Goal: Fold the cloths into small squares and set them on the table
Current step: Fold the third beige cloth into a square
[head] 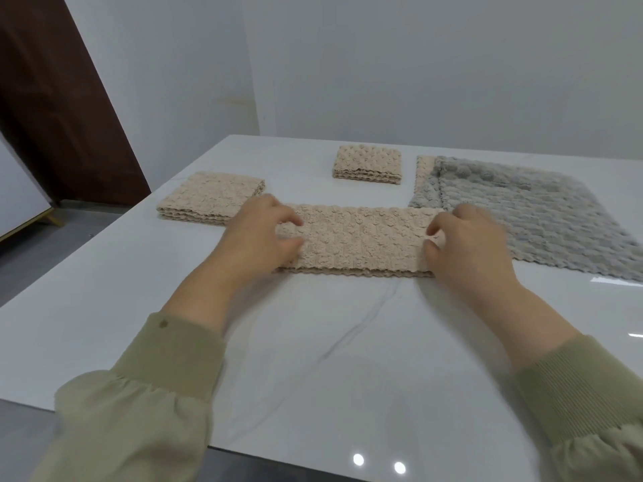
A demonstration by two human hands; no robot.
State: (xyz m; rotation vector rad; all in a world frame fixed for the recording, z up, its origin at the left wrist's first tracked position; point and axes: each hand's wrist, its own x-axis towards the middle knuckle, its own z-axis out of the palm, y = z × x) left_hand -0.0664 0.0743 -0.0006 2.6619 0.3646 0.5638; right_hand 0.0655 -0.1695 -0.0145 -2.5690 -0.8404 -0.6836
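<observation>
Three folded cloths [208,200] [367,165] [358,238], one flat stack [539,217]

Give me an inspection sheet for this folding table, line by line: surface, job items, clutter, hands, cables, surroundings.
Surface: white veined table, glossy, with light reflections.
Job's things: beige strip folded lengthwise at the front; folded beige cloth at left; small beige square at the back; grey cloth spread flat at right on a lower cloth whose beige edge shows.
Clutter: nothing seen.
Hands: left hand grips the strip's left end; right hand grips its right end.
Cables: nothing seen.
Surroundings: pale wall behind; brown panel at left.
</observation>
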